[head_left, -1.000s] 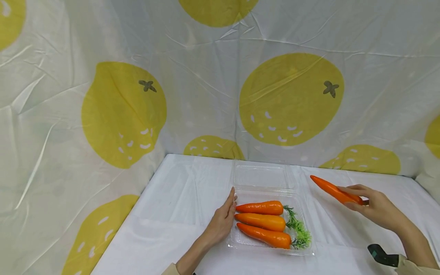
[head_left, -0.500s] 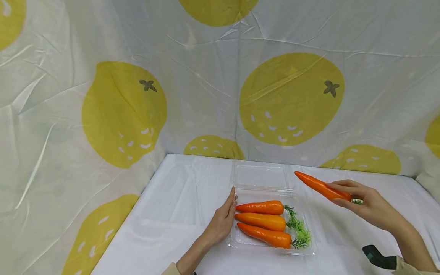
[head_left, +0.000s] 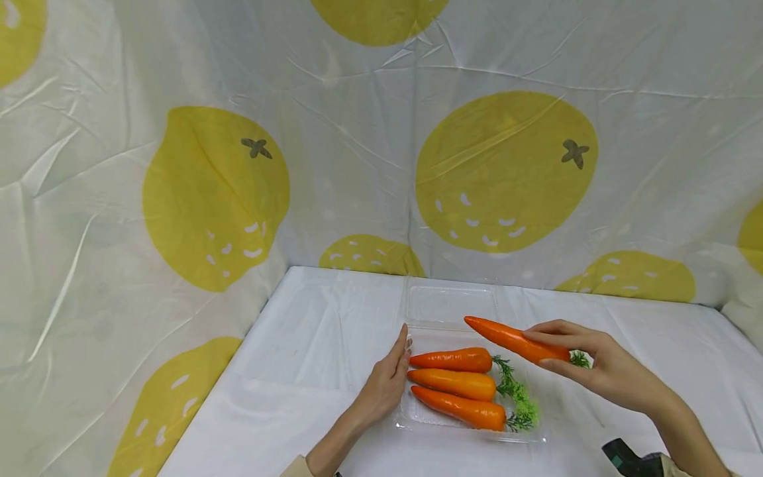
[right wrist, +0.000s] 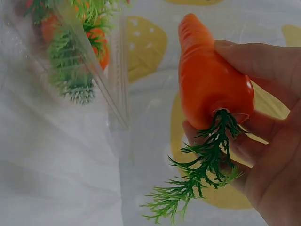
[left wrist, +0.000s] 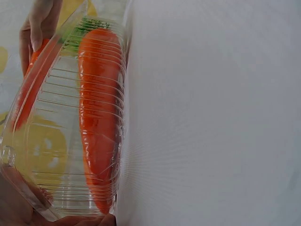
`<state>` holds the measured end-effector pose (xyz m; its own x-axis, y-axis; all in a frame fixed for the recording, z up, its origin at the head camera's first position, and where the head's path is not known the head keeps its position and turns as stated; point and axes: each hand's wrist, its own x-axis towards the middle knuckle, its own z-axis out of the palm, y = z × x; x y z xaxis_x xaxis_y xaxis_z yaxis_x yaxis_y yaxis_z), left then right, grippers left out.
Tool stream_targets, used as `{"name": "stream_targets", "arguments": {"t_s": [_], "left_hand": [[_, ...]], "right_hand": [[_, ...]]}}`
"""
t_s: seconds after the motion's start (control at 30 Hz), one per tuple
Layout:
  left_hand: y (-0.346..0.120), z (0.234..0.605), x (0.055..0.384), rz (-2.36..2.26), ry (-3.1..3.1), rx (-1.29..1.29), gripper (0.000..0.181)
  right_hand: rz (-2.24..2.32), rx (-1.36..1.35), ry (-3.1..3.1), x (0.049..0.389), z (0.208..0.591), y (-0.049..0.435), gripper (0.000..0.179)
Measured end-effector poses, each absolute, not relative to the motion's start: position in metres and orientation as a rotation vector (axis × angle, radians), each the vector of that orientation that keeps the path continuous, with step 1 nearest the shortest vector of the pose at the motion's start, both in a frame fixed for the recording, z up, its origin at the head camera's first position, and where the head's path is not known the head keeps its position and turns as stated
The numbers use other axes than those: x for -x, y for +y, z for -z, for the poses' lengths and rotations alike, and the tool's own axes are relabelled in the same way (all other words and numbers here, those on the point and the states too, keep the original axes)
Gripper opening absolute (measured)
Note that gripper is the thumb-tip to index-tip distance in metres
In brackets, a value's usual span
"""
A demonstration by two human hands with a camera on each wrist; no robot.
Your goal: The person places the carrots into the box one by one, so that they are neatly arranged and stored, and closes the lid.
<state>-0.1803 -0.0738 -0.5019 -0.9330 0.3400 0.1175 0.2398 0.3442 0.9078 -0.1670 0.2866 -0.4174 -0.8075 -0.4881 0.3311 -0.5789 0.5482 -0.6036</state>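
My right hand (head_left: 614, 368) pinches an orange carrot (head_left: 512, 338) between thumb and fingers, above the far right part of a clear plastic clamshell box (head_left: 471, 434). The carrot's tip points left; its green top (right wrist: 197, 165) hangs free in the right wrist view. Inside the box lie three carrots side by side, tips to the left: the far carrot (head_left: 456, 360), the middle carrot (head_left: 456, 384) and the near carrot (head_left: 465, 409). Their leafy tops (head_left: 518, 397) gather at the right end. My left hand (head_left: 381, 384) rests against the box's left wall, its fingers mostly straight.
The box's clear lid (head_left: 453, 305) lies folded back on the far side. White cloth covers the table (head_left: 310, 344). A lemon-print curtain (head_left: 357, 165) stands behind and to the left. A dark wrist-camera mount (head_left: 632, 460) sits by my right sleeve.
My right hand has carried its carrot leftward from right of the box to over its far right part. My left hand and the three carrots in the box have stayed put.
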Motion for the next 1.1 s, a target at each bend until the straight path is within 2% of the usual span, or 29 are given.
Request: {"name": "stream_targets", "arguments": {"t_s": [0.47,1.1], "left_hand": [[-0.074,0.503,0.182,-1.646,2.524,-0.529,0.057],[-0.073,0.501,0.181,-1.654,2.532,-0.552,0.057]], "right_hand": [[-1.183,-1.130,-2.638,0.163,0.428,0.245,0.041],[-1.228,-1.296,-2.666,0.161,0.444,0.227,0.031]]}}
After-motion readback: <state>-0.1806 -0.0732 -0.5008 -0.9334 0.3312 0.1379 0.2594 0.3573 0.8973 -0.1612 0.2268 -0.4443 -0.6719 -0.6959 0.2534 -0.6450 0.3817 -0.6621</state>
